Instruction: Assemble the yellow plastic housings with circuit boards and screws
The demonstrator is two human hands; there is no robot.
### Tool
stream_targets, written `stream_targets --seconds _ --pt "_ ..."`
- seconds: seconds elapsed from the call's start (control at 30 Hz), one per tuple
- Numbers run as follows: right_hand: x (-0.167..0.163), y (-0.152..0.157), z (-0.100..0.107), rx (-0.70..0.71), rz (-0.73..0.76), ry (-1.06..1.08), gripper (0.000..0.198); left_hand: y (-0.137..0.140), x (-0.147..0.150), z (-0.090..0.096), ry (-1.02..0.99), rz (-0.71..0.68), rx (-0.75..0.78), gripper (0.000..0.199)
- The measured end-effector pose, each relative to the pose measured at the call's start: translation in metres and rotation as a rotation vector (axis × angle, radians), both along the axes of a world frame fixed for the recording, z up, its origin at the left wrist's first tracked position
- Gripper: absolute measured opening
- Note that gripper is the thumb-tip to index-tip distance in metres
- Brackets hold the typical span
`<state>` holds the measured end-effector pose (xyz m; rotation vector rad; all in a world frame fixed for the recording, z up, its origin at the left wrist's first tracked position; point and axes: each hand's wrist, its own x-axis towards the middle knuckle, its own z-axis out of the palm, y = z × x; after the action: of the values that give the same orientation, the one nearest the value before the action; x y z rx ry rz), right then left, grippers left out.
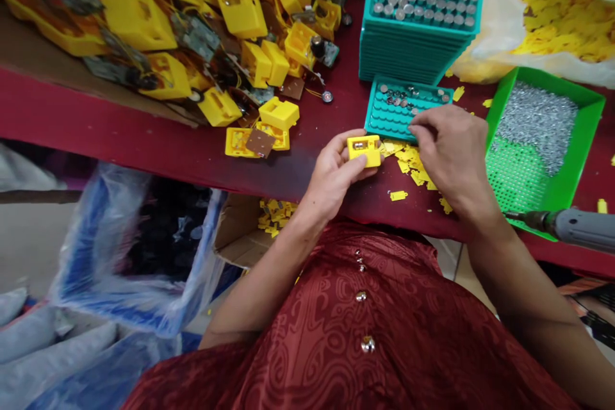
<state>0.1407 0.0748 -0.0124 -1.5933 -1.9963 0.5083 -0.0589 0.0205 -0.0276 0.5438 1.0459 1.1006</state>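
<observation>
The person in front of me has the left hand closed around a small yellow casing, thumb on its face and fingers behind, held just above the table by its near edge. The right hand bends over the near edge of a teal tray, thumb and forefinger drawn close together; I can't tell whether they pinch anything. Round metal pieces sit toward that tray's far edge, and a stack of teal trays rises just beyond it. Loose yellow tabs are strewn between the hands, one nearer the table's edge. To the right, a green basket holds screws, with a grey power tool by its near edge. More yellow casings are heaped leftward along the table.
</observation>
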Motion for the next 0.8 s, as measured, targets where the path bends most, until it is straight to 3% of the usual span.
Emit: stream_targets --seconds 0.13,0.3,0.47,0.67,0.73,0.8 --pt "-0.021 -0.017 0.017 -0.074 -0.053 0.323 0.010 -0.002 0.004 -0.007 0.011 0.005 0.038 0.050" --pt "-0.043 -0.031 0.004 -0.205 -0.050 0.540 0.005 -0.004 0.011 -0.010 0.024 0.000 0.085 0.042" --pt "-0.049 -0.037 -0.008 -0.168 -0.096 0.535 0.006 -0.008 0.016 -0.006 0.062 -0.017 0.126 0.041" --pt "-0.050 -0.044 -0.011 0.044 -0.095 0.443 0.008 -0.010 0.017 -0.016 0.309 -0.050 0.263 0.053" --pt "-0.049 -0.042 -0.010 0.031 -0.067 0.397 0.009 -0.010 0.015 -0.022 0.398 -0.072 0.297 0.055" --pt "-0.045 -0.036 -0.006 -0.084 -0.053 0.408 0.011 -0.012 0.013 -0.026 0.444 -0.096 0.309 0.053"
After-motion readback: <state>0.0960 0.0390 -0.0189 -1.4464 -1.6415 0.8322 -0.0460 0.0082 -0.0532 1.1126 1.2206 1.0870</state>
